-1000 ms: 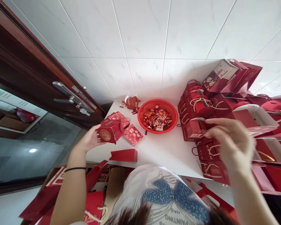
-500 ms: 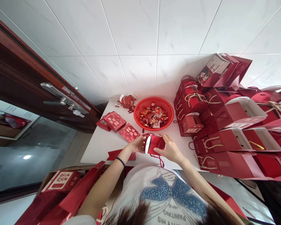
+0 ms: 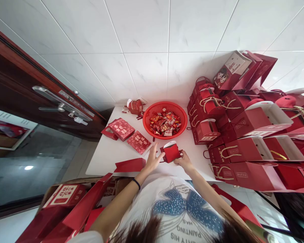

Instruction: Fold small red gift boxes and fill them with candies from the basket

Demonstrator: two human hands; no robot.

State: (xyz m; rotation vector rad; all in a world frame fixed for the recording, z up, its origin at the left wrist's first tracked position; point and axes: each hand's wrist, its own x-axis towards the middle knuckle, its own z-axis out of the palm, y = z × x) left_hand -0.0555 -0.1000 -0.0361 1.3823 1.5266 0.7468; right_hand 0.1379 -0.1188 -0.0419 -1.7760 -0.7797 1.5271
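Note:
A small red box [image 3: 171,152] with a white-edged rounded flap is over the white table [image 3: 103,158], just in front of the red basket [image 3: 146,127] of wrapped sweets. My right hand [image 3: 185,162] grips the box at its right side, fingers closed by its cord handle. At the box's left edge is my left hand [image 3: 153,159], its thumb and fingers apart, the thumb near the box. Left of the basket lie a patterned red box [image 3: 121,129] and a flat patterned red packet [image 3: 138,141]. A folded red piece [image 3: 130,165] lies near the front edge.
Many red gift boxes [image 3: 250,148] with rope handles are stacked at the right. A red jar-like item [image 3: 135,106] stands at the back left. More red boxes [image 3: 68,195] fill a carton below left. A brown door [image 3: 22,77] is at the far left.
The small box has turned, its flap now facing the basket. My left hand has loosened from it and opened. My right hand has moved lower along the box's right side.

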